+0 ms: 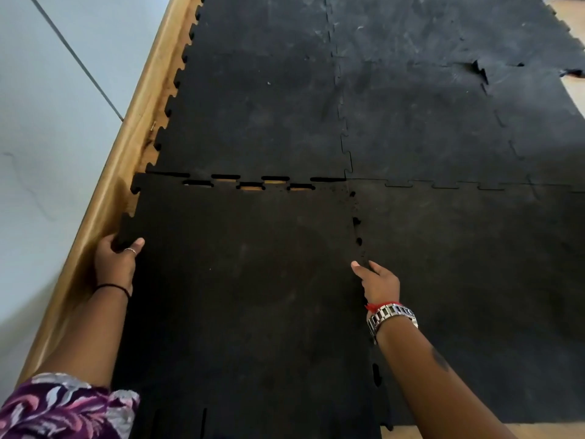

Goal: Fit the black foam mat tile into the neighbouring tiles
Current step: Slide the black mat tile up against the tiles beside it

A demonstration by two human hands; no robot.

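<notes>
Where teeth gape: wooden skirting (104, 198) alongside.

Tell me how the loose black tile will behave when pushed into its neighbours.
The loose tile probably flexes: its edge lifts where the left hand grips it. Likely light. Its teeth may snag, since gaps remain along the far seam.

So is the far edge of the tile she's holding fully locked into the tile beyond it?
No, the black foam mat tile still shows open gaps along its far seam, with wood visible through them.
</notes>
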